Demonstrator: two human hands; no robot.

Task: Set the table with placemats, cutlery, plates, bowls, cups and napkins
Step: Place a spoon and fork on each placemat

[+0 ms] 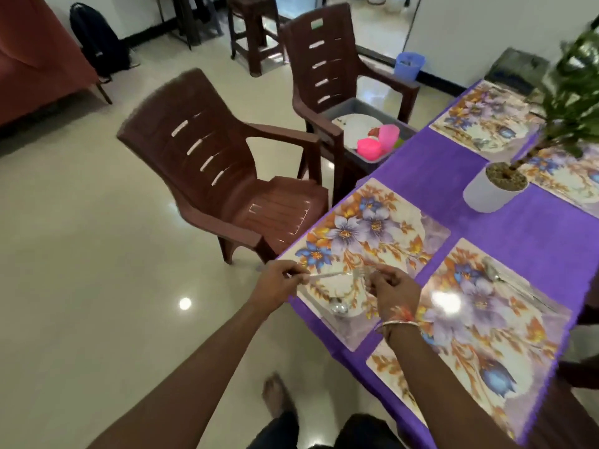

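Grip, left hand [281, 277]: thumb and forefinger pinch the handle end of a fork [327, 274], held level just above the near-left placemat [372, 234]. Grip, right hand [390, 286]: fingers curled in on the tine end of the same fork. Motion blur there, so cannot tell whether 1 piece or 2 are held.

Spoon [339, 307] lies on that placemat at its near edge. Bowl plain, handle hard to trace beside the right wrist.

Second placemat [492, 338] just to the right carries a second spoon [492, 273] at its far end. Thin cutlery beside it is too smeared to name. Far placemat [479, 121] sits well along the bench. 1 more lies partly hidden behind the potted plant [489, 192], whose leaves are cut off at the frame edge. Purple cloth [453, 176] covers the bench.

Grey tub [343, 106] on the far chair seat holds a white plate [356, 124], pink bowl [369, 148] and pink cup [389, 134]. Its right corner is hidden by the bench edge.
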